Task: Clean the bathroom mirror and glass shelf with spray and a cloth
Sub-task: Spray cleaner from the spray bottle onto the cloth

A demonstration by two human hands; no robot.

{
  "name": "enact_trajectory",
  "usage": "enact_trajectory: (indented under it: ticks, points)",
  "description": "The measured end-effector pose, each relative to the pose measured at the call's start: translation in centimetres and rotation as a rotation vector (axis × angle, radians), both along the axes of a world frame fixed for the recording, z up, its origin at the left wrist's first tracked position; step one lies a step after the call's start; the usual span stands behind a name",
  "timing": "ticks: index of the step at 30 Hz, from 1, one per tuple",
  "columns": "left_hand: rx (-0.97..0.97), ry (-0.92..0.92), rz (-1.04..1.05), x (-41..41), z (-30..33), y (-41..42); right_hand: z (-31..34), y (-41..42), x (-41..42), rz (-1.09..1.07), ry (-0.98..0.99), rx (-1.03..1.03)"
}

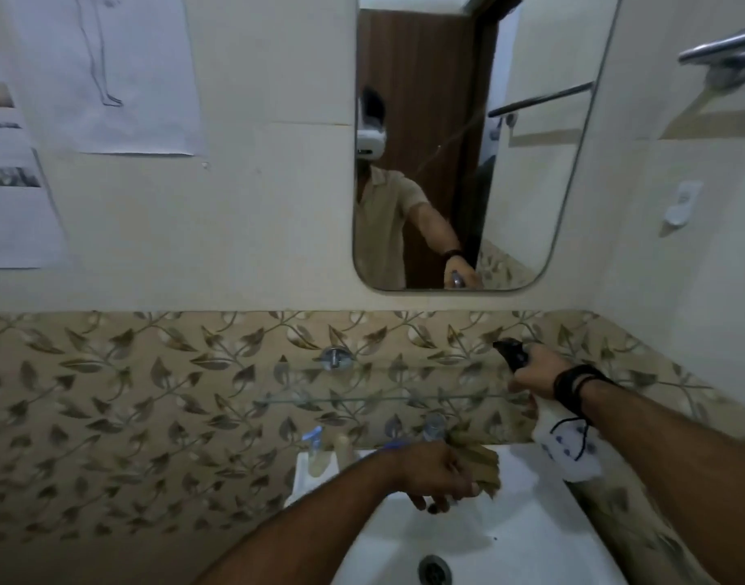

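Note:
The mirror point(531, 183) hangs on the cream wall above a leaf-patterned tile band. Below it, a narrow glass shelf point(362, 399) runs along the tiles. My right hand point(535, 375) grips a spray bottle point(569, 449) with a black trigger head and a pale body. It hovers at the right end of the shelf, with the nozzle facing left toward the wall. My left hand point(438, 475) holds a bunched olive-brown cloth point(484, 464) over the white sink point(531, 521), below the shelf.
Small bottles point(315, 451) stand on the sink's back left ledge, and a tap point(434, 424) is behind my left hand. A chrome towel bar point(720, 52) juts from the right wall, above a white hook point(682, 202). Paper sheets point(109, 73) hang on the left wall.

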State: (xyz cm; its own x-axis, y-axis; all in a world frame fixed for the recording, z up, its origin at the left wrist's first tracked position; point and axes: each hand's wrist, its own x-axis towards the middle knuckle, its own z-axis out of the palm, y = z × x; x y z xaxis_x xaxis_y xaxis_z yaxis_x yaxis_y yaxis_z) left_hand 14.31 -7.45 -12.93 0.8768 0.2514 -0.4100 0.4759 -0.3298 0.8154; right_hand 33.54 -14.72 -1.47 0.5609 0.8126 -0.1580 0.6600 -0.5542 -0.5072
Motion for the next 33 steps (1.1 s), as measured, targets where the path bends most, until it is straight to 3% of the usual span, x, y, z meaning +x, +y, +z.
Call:
enact_trajectory:
  ticks: [6, 15, 21, 25, 33]
  points:
    - [0.079, -0.016, -0.04, 3.4, -2.2, -3.0, -2.6, -5.1, 2.3, -0.183, 0.042, 0.055]
    - [-0.005, 0.093, -0.011, 8.6, -5.0, -6.5, -9.0, -6.3, 1.9, -0.16, 0.359, 0.202]
    - [-0.074, -0.131, 0.196, 11.0, -8.7, -6.8, -14.1, -4.2, 3.7, -0.276, 0.439, 0.286]
    - [0.0, -0.178, 0.327, 14.1, -13.2, -5.0, -16.7, -2.9, 5.4, -0.242, 0.497, 0.357]
    - [0.337, 0.036, 0.266, 17.6, -14.4, -0.8, -20.9, 0.2, 9.5, -0.383, 0.544, 0.421]
